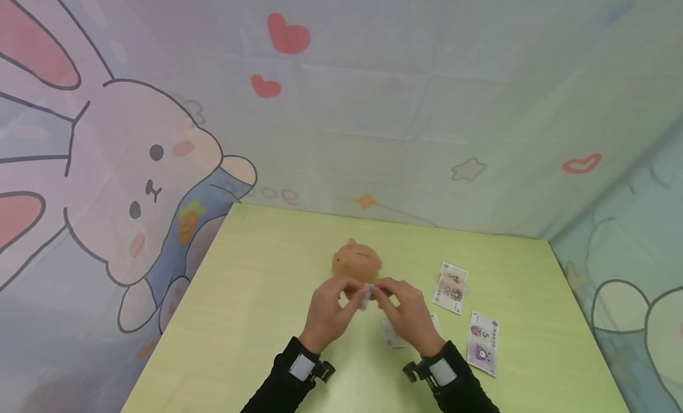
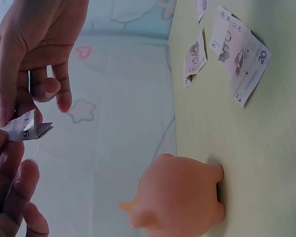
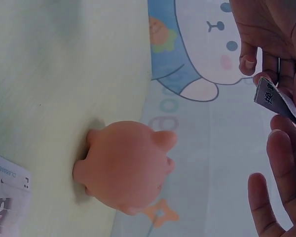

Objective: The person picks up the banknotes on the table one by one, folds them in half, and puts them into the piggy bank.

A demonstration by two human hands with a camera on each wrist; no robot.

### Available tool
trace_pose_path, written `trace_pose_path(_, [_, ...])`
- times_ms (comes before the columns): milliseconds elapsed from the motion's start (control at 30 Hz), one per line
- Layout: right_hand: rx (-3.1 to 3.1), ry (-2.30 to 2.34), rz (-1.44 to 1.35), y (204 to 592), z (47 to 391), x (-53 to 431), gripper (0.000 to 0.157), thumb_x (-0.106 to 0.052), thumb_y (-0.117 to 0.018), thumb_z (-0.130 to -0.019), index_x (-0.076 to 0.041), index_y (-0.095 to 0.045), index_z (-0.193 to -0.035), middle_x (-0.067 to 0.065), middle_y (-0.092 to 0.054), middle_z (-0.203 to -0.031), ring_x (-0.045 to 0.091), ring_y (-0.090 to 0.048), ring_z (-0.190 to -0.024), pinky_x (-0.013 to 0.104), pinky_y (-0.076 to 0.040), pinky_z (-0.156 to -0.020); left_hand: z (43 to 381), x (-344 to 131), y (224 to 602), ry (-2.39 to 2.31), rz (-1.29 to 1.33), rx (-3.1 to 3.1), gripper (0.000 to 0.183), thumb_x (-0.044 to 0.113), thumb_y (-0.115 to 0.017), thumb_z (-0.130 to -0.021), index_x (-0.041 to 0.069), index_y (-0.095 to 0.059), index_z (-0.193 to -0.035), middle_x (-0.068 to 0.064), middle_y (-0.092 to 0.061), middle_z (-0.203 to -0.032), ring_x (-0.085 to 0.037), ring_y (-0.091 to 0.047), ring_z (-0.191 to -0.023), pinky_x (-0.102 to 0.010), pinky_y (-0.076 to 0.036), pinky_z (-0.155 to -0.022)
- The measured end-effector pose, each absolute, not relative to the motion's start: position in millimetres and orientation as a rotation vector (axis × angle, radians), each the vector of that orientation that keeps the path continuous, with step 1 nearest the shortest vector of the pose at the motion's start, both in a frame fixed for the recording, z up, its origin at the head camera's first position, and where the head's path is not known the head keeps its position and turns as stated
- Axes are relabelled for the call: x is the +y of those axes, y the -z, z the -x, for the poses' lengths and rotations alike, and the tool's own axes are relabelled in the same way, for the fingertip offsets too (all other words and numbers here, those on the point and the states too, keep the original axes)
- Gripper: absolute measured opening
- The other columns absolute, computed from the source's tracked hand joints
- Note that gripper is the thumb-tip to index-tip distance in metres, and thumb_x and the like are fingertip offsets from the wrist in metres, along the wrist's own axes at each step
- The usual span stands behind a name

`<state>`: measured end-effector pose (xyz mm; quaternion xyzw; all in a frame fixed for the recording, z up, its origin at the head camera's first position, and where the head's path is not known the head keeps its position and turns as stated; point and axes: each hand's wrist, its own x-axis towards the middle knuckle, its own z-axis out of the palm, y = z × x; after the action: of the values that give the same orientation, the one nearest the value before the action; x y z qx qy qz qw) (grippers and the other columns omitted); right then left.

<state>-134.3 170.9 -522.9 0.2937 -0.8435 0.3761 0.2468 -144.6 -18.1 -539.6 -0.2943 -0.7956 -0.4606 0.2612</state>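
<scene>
A printed backdrop (image 1: 384,128) rises behind the yellow-green worktop's (image 1: 256,300) far edge. Beyond the far left corner is a cartoon rabbit (image 1: 168,182) in blue; above the far edge, two solid red hearts (image 1: 289,35), a pale star (image 1: 469,169) and an orange star (image 1: 366,200); above the far right corner, an outlined heart (image 1: 580,166).

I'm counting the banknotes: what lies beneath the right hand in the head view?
A banknote on the table, below the right hand. Parts show either side; its middle is covered in that view.

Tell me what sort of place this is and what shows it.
Probably a play corner or a staged tabletop set: a cartoon backdrop behind a table that bears a toy pig and banknotes.
</scene>
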Motion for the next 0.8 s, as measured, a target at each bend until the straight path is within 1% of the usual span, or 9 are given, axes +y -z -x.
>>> trace_pose_path(67, [-2.296,-1.034,-0.800,522.3,134.0,170.4,0.016,-0.005,-0.068,-0.088,-0.013,-0.067,-0.102,-0.002,-0.069,-0.083,0.008,-0.060,-0.070,0.028,-0.051,-0.065,144.3,-18.2,540.8,1.265,0.797,-2.155,0.006,0.023,-0.067,-0.091,0.019,-0.066,-0.095,0.011,-0.064,-0.086,-0.004,-0.057,-0.076,-0.022,-0.045,-0.062])
trace_pose_path(233, [-2.295,-1.046,-0.789,521.5,133.8,170.6,0.014,-0.006,-0.067,-0.089,-0.013,-0.066,-0.101,-0.004,-0.068,-0.083,0.006,-0.059,-0.069,0.028,-0.052,-0.064,143.1,-18.3,544.0,1.284,0.807,-2.150,0.006,0.022,-0.068,-0.091,0.018,-0.065,-0.094,0.009,-0.064,-0.085,-0.006,-0.059,-0.074,-0.031,-0.046,-0.056])
trace_pose_path(267, [-2.290,-1.047,-0.791,521.7,134.1,170.8,0.014,-0.005,-0.067,-0.089,-0.013,-0.066,-0.101,-0.003,-0.068,-0.083,0.006,-0.059,-0.069,0.029,-0.052,-0.064,143.1,-18.1,544.6,1.286,0.811,-2.148,0.006,0.021,-0.067,-0.091,0.018,-0.064,-0.094,0.009,-0.064,-0.085,-0.007,-0.059,-0.074,-0.032,-0.046,-0.055])
trace_pose_path(367, [-2.283,-1.071,-0.792,522.7,134.7,171.2,0.015,-0.005,-0.066,-0.089,-0.013,-0.066,-0.102,-0.003,-0.067,-0.084,0.005,-0.059,-0.069,0.027,-0.052,-0.064,142.6,-18.1,546.4,1.301,0.804,-2.165,0.005,0.023,-0.067,-0.091,0.020,-0.065,-0.095,0.010,-0.064,-0.086,-0.005,-0.058,-0.075,-0.030,-0.046,-0.057])
trace_pose_path(500, [-2.281,-1.111,-0.774,522.4,134.8,171.7,0.015,-0.005,-0.065,-0.090,-0.014,-0.066,-0.102,-0.004,-0.067,-0.083,0.004,-0.058,-0.067,0.021,-0.050,-0.064,140.6,-18.8,549.0,1.322,0.792,-2.206,0.005,0.027,-0.066,-0.093,0.022,-0.066,-0.096,0.013,-0.065,-0.086,-0.002,-0.057,-0.076,-0.029,-0.046,-0.059])
trace_pose_path(633, [-2.291,-1.162,-0.763,520.3,134.1,171.4,0.014,-0.006,-0.064,-0.091,-0.014,-0.065,-0.102,-0.004,-0.066,-0.083,0.004,-0.058,-0.067,0.018,-0.049,-0.064,138.4,-19.5,551.0,1.343,0.793,-2.213,0.006,0.027,-0.064,-0.094,0.022,-0.066,-0.097,0.013,-0.065,-0.087,-0.001,-0.057,-0.076,-0.029,-0.047,-0.059])
trace_pose_path(800, [-2.265,-1.248,-0.748,523.1,134.6,172.5,0.015,-0.003,-0.063,-0.091,-0.013,-0.066,-0.103,-0.002,-0.068,-0.083,0.005,-0.060,-0.065,0.016,-0.049,-0.059,135.0,-21.8,553.8,1.400,0.797,-2.220,0.006,0.025,-0.064,-0.093,0.022,-0.066,-0.099,0.011,-0.065,-0.089,-0.001,-0.057,-0.075,-0.028,-0.048,-0.059])
